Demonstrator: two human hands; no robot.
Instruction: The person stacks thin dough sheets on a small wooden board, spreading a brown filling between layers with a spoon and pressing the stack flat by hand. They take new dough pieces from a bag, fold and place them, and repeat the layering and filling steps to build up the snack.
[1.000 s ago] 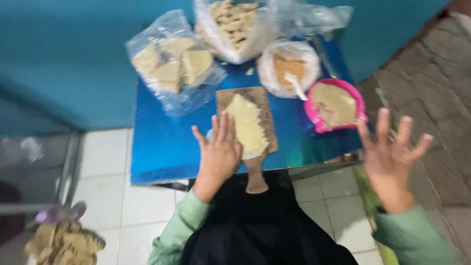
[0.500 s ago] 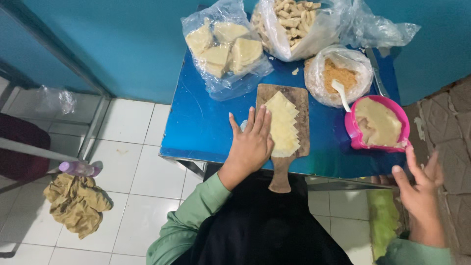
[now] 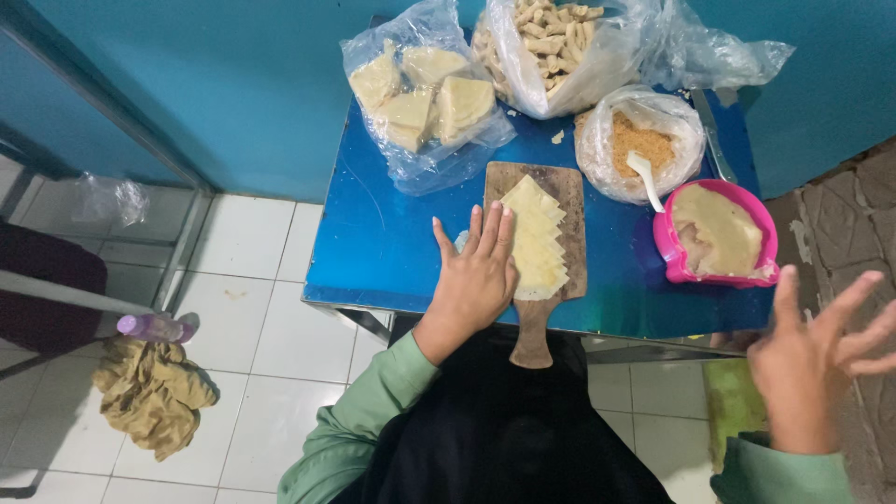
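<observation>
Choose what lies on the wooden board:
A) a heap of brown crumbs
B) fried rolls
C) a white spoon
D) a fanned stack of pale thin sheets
D: the board carries pale sheets fanned in a stack, and the left hand rests flat at the edge of the board.
</observation>
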